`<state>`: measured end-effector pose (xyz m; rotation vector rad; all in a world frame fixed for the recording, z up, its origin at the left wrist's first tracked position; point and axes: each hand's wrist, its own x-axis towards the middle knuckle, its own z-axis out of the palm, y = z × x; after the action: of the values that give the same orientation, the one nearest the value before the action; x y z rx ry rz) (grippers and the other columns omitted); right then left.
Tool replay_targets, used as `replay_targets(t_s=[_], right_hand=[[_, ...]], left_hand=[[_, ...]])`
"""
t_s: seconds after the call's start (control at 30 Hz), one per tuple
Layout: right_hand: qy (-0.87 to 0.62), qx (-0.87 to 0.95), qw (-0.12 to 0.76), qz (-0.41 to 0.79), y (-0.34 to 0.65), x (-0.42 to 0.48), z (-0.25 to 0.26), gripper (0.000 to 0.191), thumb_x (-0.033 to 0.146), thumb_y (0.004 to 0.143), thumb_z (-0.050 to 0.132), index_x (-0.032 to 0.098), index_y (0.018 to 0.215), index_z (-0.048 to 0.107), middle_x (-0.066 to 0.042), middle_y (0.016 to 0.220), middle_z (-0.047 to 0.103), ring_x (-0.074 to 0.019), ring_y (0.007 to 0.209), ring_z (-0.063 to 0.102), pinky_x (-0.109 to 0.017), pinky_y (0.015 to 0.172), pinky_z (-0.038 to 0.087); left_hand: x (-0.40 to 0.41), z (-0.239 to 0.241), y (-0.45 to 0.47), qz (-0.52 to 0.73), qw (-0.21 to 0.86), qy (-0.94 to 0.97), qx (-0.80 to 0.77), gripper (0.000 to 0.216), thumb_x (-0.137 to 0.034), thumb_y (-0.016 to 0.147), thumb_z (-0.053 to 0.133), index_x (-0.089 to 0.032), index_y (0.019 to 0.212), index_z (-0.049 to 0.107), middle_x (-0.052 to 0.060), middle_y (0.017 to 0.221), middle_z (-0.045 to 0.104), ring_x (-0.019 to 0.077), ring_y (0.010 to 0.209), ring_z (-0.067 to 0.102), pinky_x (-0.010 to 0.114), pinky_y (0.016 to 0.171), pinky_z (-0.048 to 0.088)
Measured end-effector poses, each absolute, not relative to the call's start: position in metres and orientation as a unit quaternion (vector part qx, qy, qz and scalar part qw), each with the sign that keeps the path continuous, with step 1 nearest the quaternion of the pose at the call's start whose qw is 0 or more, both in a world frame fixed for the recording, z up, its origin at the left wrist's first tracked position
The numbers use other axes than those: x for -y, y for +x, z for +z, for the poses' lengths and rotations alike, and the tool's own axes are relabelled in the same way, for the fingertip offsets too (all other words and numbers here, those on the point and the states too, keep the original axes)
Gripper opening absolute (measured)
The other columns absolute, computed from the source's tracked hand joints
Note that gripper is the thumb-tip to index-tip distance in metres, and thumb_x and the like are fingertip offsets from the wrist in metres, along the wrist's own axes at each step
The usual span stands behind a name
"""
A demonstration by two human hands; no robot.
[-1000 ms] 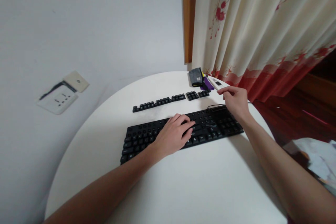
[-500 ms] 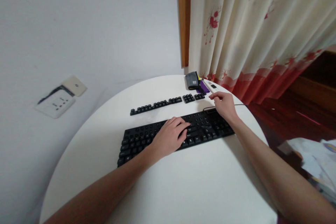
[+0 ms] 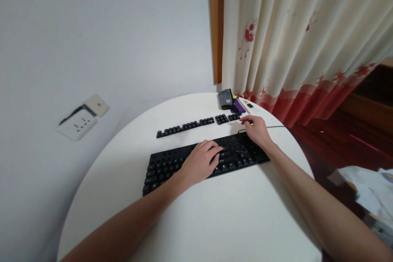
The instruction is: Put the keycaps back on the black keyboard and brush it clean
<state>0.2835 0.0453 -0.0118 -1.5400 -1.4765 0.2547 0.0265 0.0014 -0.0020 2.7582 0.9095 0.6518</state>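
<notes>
A black keyboard [image 3: 172, 161] lies across the round white table [image 3: 221, 213]. My left hand [image 3: 201, 161] rests on its middle keys with the fingers curled down onto them. My right hand [image 3: 256, 131] is over the keyboard's far right end, its fingertips pinched together and reaching toward the end of a row of loose black keycaps [image 3: 187, 125]. What the pinch holds is too small to make out. A thin cable [image 3: 274, 126] runs right from the keyboard past that hand.
At the table's far edge sit a grey folded cloth [image 3: 225, 99], a purple item [image 3: 239, 106] and a white stick-like device [image 3: 251, 105]. A curtain [image 3: 294, 41] hangs behind them. A wall socket [image 3: 76, 126] is at left. Papers [image 3: 365, 188] lie at lower right.
My right hand has drawn back from the white device and come down left, close to the end of the keycap row. My left hand has stayed on the keyboard.
</notes>
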Motion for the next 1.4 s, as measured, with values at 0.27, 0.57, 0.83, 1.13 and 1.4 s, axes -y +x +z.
replay_targets(t_s=[0.27, 0.57, 0.83, 1.13, 1.4], right_hand=[[-0.632, 0.620, 0.449, 0.123, 0.277, -0.041, -0.013, 0.031, 0.014, 0.080, 0.045, 0.014, 0.090, 0.074, -0.006, 0.081, 0.073, -0.0176, 0.078, 0.065, -0.029, 0.081, 0.047], [-0.659, 0.696, 0.273, 0.078, 0.262, -0.039, -0.011, 0.040, 0.022, 0.092, 0.044, 0.022, 0.127, 0.062, -0.009, 0.113, 0.071, -0.0226, 0.098, 0.066, -0.032, 0.089, 0.046], [-0.664, 0.735, 0.134, 0.041, 0.240, -0.051, -0.008, 0.045, 0.030, 0.098, 0.035, 0.023, 0.140, 0.048, -0.014, 0.117, 0.069, -0.0287, 0.104, 0.066, -0.037, 0.086, 0.046], [-0.658, 0.748, 0.071, 0.044, 0.236, -0.062, -0.005, 0.050, 0.032, 0.097, 0.035, 0.023, 0.146, 0.041, -0.018, 0.115, 0.069, -0.0327, 0.103, 0.066, -0.041, 0.083, 0.047], [-0.647, 0.751, 0.125, 0.048, 0.241, -0.054, -0.005, 0.043, 0.017, 0.093, 0.040, 0.023, 0.129, 0.061, -0.014, 0.115, 0.068, -0.0280, 0.103, 0.065, -0.035, 0.084, 0.046]], left_hand=[[0.001, 0.000, 0.027, 0.219, 0.076, 0.923, -0.307, 0.028, -0.017, 0.094, 0.048, -0.019, 0.116, 0.064, 0.007, 0.110, 0.063, 0.0215, 0.105, 0.056, 0.040, 0.096, 0.048], [-0.007, 0.009, 0.029, 0.234, 0.113, 0.899, -0.353, 0.028, -0.020, 0.095, 0.045, -0.019, 0.114, 0.066, 0.006, 0.107, 0.067, 0.0202, 0.103, 0.059, 0.037, 0.096, 0.048], [-0.069, 0.006, 0.057, 0.187, 0.140, 0.842, -0.487, 0.038, -0.021, 0.090, 0.048, -0.016, 0.126, 0.059, 0.009, 0.107, 0.072, 0.0225, 0.097, 0.067, 0.032, 0.088, 0.051], [-0.090, -0.008, 0.081, 0.130, 0.069, 0.859, -0.490, 0.047, -0.019, 0.091, 0.047, -0.018, 0.138, 0.050, 0.014, 0.125, 0.064, 0.0261, 0.112, 0.063, 0.036, 0.094, 0.049], [-0.084, -0.005, 0.076, 0.151, 0.035, 0.866, -0.476, 0.034, -0.021, 0.091, 0.050, -0.020, 0.121, 0.066, 0.012, 0.108, 0.063, 0.0244, 0.098, 0.065, 0.034, 0.085, 0.052]])
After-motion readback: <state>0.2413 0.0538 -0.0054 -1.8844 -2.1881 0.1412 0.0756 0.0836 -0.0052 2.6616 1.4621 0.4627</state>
